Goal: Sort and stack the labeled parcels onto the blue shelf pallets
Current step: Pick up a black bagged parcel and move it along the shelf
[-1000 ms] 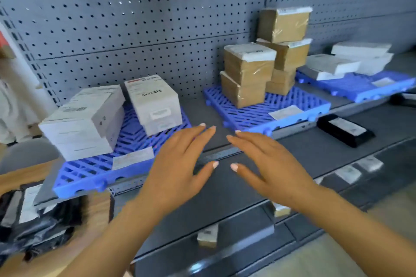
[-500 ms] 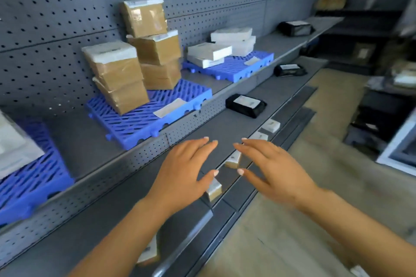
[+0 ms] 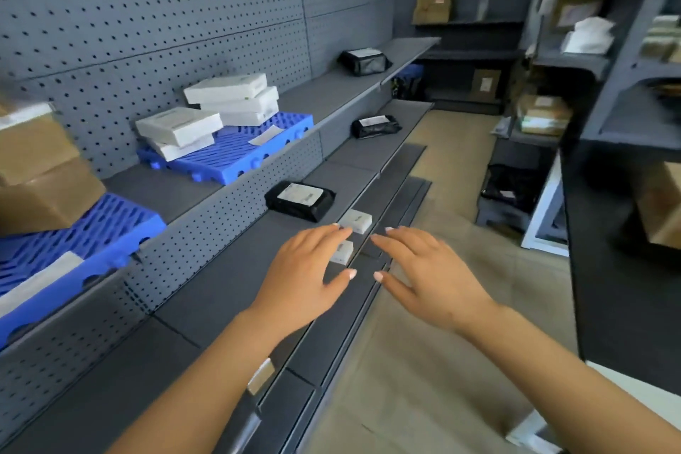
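Part of the sorting looks done. At the far left, brown boxes [image 3: 37, 173] sit stacked on the near blue pallet [image 3: 81, 240]. Further along, white flat boxes [image 3: 177, 127] lie in two low piles on the second blue pallet [image 3: 239, 155].

Not yet placed, by my reading, are a black pouch [image 3: 300, 199] on the lower shelf [image 3: 221, 280], small white boxes [image 3: 355, 220] on the ledge by the fingertips, a second black pouch [image 3: 376, 126] further along, and a third pouch [image 3: 365, 62] on the upper shelf (which pallet any of these belongs on I cannot tell). So the job seems about midway.

The left hand [image 3: 306, 276] hovers palm down over the lower shelf, fingers straight and close together, thumb out, holding nothing. The right hand [image 3: 431, 273], near it, is likewise empty, its fingers straight and slightly fanned.

The brown boxes look like cardboard, blurred here, with a pale top. Both pallets are moulded plastic grids, slotted on top, with rounded cut-outs along the edge. The white boxes are flat, sharp-cornered and matte, with small printed labels. The pouches are soft, wrinkled, glossy film with white labels, and would likely sag when lifted. The pegboard wall [image 3: 147, 11] is grey and evenly perforated.
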`<state>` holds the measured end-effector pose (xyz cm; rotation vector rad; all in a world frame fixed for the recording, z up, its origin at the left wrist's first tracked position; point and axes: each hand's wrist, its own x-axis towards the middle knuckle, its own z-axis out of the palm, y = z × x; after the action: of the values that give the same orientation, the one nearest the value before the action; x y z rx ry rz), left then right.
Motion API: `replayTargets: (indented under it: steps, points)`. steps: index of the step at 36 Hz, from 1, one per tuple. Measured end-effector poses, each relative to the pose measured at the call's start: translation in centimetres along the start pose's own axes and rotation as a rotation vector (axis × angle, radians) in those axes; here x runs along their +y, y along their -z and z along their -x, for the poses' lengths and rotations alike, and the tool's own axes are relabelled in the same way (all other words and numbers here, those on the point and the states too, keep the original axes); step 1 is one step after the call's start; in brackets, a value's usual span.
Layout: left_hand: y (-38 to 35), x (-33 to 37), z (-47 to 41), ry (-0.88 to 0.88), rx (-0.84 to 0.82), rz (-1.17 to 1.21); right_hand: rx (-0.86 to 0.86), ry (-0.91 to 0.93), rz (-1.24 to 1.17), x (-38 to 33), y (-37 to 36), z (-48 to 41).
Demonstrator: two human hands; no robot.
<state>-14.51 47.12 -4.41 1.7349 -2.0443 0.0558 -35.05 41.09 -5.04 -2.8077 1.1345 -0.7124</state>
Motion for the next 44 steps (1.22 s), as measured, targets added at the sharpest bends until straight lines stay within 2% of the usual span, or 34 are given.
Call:
replayTargets:
  steps: [10,23,31,44]
  points:
    - [-6.3,1.6,-10.6,-0.045,-0.035,0.087,-0.073,-0.178,0.027,9.9,0.7,-2.3]
    - [-14.5,-1.5,-25.1,-0.101,-0.089,0.076,-0.135,-0.209,0.098,23.6,-2.0,-11.5]
    - [-17.4,-4.4,-32.8,-0.086,-0.118,0.059,-0.198,-0.146,0.173,29.9,-4.0,-17.1]
    - [-22.9,-7.9,-45.7,0.058,-0.171,-0.007,-0.169,0.036,0.184,41.9,-8.2,-28.8]
